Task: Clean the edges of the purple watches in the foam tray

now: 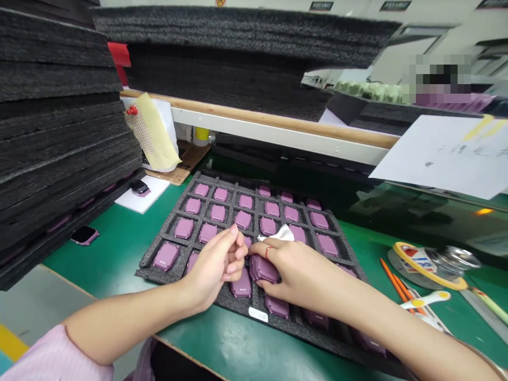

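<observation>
My right hand [288, 270] grips a purple watch case [263, 269], thumb and fingers around its sides, above the black foam tray [148, 267]. A white cloth [283, 233] sticks out behind the fingers of that hand. My left hand [222, 256] is just left of it, palm turned inward and fingers curled in loosely, with nothing visible in them. Several more purple watch cases, such as the one at the near left corner [166, 256], lie in the tray's square compartments. My hands and forearms hide some compartments.
Tall stacks of black foam trays [59, 106] rise at the left and on the shelf [278, 127] behind. Two watches lie left, one [84, 235] on the green table, one [139, 188] on white paper. At right are a glass bottle [420, 264], orange sticks [392, 280] and a white-yellow handle [426, 300].
</observation>
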{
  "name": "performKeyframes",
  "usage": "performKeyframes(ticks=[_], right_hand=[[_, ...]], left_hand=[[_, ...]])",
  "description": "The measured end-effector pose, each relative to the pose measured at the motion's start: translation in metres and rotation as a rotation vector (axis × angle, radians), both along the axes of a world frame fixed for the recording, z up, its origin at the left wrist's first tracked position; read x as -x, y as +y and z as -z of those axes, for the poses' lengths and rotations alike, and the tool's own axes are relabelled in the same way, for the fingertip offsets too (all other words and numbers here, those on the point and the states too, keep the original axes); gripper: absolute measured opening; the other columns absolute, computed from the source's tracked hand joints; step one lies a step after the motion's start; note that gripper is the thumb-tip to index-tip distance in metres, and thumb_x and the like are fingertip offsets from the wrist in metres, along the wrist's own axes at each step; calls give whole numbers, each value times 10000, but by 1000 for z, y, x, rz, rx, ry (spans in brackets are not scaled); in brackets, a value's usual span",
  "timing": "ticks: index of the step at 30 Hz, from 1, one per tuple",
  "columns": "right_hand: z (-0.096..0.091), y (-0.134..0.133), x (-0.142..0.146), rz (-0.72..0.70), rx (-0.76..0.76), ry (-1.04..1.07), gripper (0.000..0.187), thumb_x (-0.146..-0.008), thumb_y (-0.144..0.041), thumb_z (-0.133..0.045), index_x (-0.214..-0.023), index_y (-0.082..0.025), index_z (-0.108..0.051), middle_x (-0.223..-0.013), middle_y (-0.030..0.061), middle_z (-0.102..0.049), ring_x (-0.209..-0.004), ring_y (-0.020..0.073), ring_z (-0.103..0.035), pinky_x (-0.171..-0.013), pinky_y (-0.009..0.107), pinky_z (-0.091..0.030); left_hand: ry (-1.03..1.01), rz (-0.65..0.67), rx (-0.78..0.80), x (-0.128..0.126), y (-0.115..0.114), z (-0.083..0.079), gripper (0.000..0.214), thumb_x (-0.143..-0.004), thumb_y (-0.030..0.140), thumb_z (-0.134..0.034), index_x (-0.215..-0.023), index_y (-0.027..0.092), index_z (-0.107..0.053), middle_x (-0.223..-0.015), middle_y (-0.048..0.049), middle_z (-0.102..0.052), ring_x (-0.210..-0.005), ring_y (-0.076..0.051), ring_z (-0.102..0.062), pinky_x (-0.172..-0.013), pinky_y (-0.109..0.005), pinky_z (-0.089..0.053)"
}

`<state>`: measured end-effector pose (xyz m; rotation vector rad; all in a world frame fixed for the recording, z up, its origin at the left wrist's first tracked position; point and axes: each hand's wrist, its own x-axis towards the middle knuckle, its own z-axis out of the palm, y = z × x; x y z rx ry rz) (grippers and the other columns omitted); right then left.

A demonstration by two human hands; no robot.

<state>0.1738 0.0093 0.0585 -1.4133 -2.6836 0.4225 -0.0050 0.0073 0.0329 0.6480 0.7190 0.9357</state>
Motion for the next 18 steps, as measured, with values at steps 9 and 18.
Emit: performKeyframes(ticks=[9, 18], right_hand=[[-31, 85, 9, 231, -77, -37, 358, -753, -299, -737, -1100, -213, -706, -856, 26, -766, -778, 230, -730, -722, 297, -535], [12, 196, 7, 256, -128, -62, 296, -975, -361, -617, -1213, -186, -634, -1246, 86, -648, -1070, 218, -657, -911, 426, -566]], left_hand=[[-55, 58, 45, 4, -5, -1, 490, -773, 583, -746, -772, 177, -474, -629, 73, -442, -459, -13, -279, -431, -171, -146], [-29, 172, 96, 3, -6, -3, 571, -660, 675, -758, -741, 188, -471, -605, 72, -449, -442, -16, -273, -436, -208, -105]])
